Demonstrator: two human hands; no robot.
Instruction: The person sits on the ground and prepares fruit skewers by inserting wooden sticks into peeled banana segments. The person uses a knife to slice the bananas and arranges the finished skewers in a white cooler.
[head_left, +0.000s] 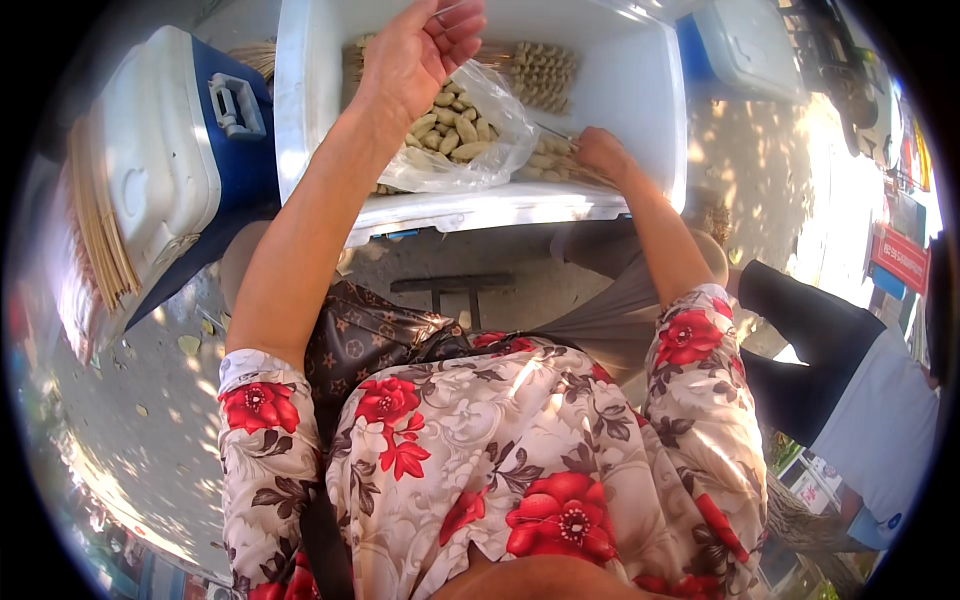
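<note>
My left hand (431, 56) is raised over the far left of a white box (480, 210), palm partly turned up and fingers curled. A thin pale line shows by its thumb, but the frame's top edge cuts the fingertips, so I cannot tell what they hold. Inside the box, my right hand (602, 154) is closed around a thin rod (553, 133) that points up and left. Thin sticks (592, 174) lie just below that hand. Between my hands is an open clear plastic bag (517, 131) with many small, pale, oval food pieces (465, 131).
Rows of skewered pieces (544, 75) lie at the box's back. Left stands a blue-and-white cooler (161, 120) with bundled wooden sticks (109, 217) on it. Another cooler (750, 49) is back right. A person in a white top (877, 420) is close on my right.
</note>
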